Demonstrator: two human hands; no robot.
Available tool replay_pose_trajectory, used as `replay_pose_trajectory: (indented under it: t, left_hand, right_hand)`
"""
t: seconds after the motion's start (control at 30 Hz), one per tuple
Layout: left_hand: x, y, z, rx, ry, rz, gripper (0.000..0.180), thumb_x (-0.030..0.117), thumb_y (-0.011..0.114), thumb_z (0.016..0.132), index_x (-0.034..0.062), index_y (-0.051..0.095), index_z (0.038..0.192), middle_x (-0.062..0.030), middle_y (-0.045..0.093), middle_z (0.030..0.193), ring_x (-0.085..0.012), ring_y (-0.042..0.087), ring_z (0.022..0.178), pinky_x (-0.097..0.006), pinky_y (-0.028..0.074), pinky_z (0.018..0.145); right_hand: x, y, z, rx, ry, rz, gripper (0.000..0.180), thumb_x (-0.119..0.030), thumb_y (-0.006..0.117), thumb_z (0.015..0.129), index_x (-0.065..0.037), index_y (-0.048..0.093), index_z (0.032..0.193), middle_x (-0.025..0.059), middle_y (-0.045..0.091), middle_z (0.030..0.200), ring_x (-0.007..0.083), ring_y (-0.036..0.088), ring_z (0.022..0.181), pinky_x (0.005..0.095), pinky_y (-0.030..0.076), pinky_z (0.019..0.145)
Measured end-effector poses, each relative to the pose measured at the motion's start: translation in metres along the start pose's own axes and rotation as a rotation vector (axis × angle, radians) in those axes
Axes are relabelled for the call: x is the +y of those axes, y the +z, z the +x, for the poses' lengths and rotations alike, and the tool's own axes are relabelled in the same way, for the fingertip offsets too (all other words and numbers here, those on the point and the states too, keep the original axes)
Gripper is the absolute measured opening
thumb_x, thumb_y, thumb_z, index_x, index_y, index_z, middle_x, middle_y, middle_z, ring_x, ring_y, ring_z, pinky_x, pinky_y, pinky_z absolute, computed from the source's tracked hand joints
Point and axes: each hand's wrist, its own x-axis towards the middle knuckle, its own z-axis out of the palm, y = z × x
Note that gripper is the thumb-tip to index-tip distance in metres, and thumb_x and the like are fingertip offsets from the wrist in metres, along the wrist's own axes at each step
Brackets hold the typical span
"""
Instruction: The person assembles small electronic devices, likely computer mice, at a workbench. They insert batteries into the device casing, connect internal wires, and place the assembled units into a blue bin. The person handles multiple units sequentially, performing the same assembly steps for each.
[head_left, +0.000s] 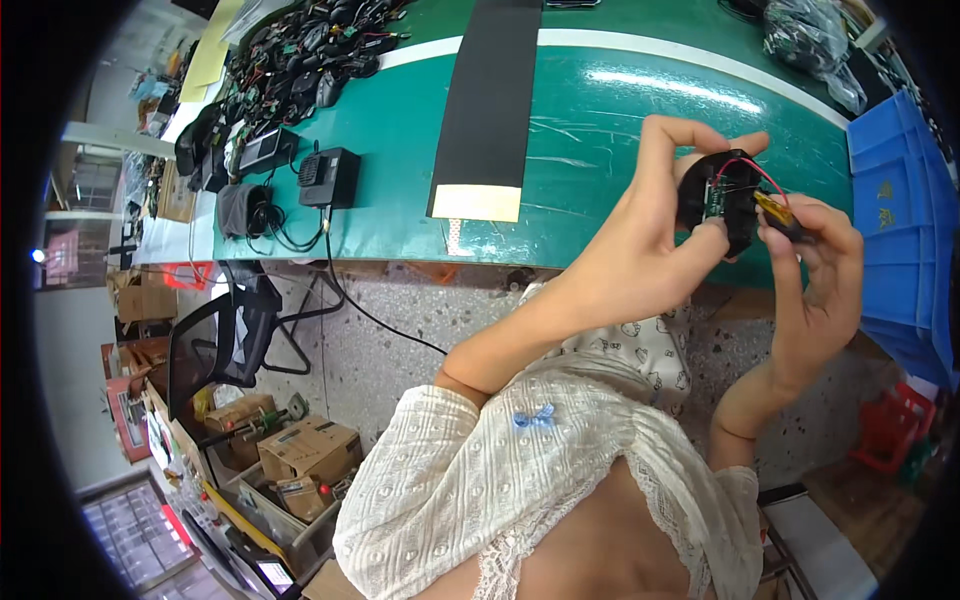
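My left hand (650,240) holds a black plastic shell (722,200) with a small green circuit board inside it, fingers curled around its left side. My right hand (815,265) pinches a small yellow-wrapped battery pack (778,215) that joins the shell by a thin red wire (755,170). Both hands hover in front of the green table (600,130), close together, with the shell between them.
A black mat strip (490,100) lies across the table. Black chargers with cables (325,178) and a heap of black parts (300,60) sit at the left end. A blue crate (900,200) stands right. A mesh chair (225,330) and cardboard boxes (305,450) are on the floor.
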Motion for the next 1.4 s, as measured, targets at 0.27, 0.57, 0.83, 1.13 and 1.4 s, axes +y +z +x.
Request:
replay_pose_trajectory:
  t: [0.27, 0.57, 0.83, 1.13, 1.4]
  left_hand:
    - [0.007, 0.005, -0.001, 0.122, -0.119, 0.167, 0.045, -0.008, 0.041, 0.075, 0.0037, 0.032, 0.117, -0.0235, 0.036, 0.131, -0.0251, 0.047, 0.109, -0.031, 0.047, 0.085]
    - [0.005, 0.012, -0.004, 0.234, -0.105, 0.307, 0.047, -0.002, 0.045, 0.078, -0.0003, 0.034, 0.123, -0.0143, 0.04, 0.121, -0.0223, 0.045, 0.108, -0.032, 0.045, 0.085]
    - [0.001, 0.0, 0.005, -0.069, -0.008, 0.092, 0.045, -0.011, 0.038, 0.079, 0.0043, 0.027, 0.12, -0.0199, 0.039, 0.127, -0.0196, 0.049, 0.104, -0.028, 0.048, 0.077]
    - [0.005, 0.002, 0.004, 0.103, -0.096, 0.195, 0.05, -0.009, 0.036, 0.076, 0.002, 0.03, 0.125, -0.0116, 0.039, 0.125, -0.0162, 0.053, 0.094, -0.023, 0.052, 0.066]
    - [-0.004, 0.019, 0.013, 0.125, -0.097, 0.169, 0.037, -0.004, 0.036, 0.078, 0.0005, 0.037, 0.115, -0.0232, 0.042, 0.124, -0.0272, 0.058, 0.096, -0.025, 0.053, 0.065]
  right_hand:
    - [0.018, 0.002, 0.006, -0.134, 0.007, 0.065, 0.027, 0.002, 0.063, 0.075, 0.0, 0.055, 0.101, 0.0085, 0.059, 0.094, 0.0126, 0.058, 0.079, 0.0225, 0.047, 0.07]
    - [0.019, -0.01, 0.011, -0.173, -0.014, 0.146, 0.029, -0.005, 0.054, 0.082, -0.002, 0.054, 0.11, 0.0061, 0.057, 0.101, 0.0124, 0.053, 0.085, 0.0248, 0.042, 0.072]
    - [-0.003, 0.001, 0.0, -0.075, 0.141, 0.04, 0.026, -0.005, 0.054, 0.082, 0.002, 0.056, 0.108, 0.0109, 0.057, 0.099, 0.0156, 0.053, 0.087, 0.0243, 0.043, 0.074]
    - [0.011, -0.001, 0.007, -0.155, 0.091, 0.003, 0.029, -0.011, 0.052, 0.087, 0.003, 0.051, 0.113, 0.0086, 0.056, 0.101, 0.0136, 0.054, 0.089, 0.0244, 0.042, 0.081]
    - [0.034, -0.019, 0.018, 0.053, -0.129, -0.241, 0.019, 0.0, 0.058, 0.08, 0.0, 0.057, 0.099, 0.0082, 0.058, 0.091, 0.0135, 0.058, 0.079, 0.0236, 0.046, 0.07]
